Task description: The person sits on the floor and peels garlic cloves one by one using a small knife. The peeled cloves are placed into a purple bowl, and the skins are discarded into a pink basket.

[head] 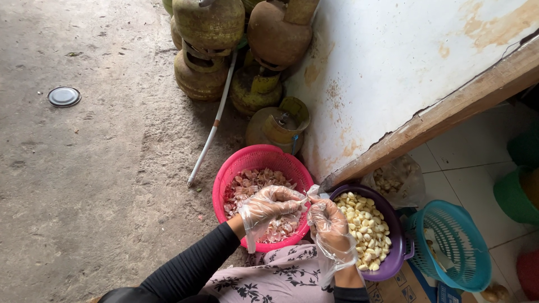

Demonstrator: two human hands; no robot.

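Both my hands wear loose clear plastic gloves. My left hand (270, 205) and my right hand (328, 221) meet at the fingertips and pinch a small garlic clove (306, 201) between them, above the gap between two bowls. Under the left hand sits a pink plastic basket (255, 159) with pinkish garlic skins and unpeeled cloves. Beneath the right hand is a purple bowl (394, 255) full of peeled pale yellow cloves. Black sleeves cover my forearms, and a floral cloth lies over my lap.
Several worn green gas cylinders (209, 28) stand stacked against a white wall, with a white pipe (211, 132) leaning on them. A teal basket (452, 247) stands right of the purple bowl, a clear bag of garlic (394, 179) behind it. A round metal lid (64, 96) lies on the concrete floor.
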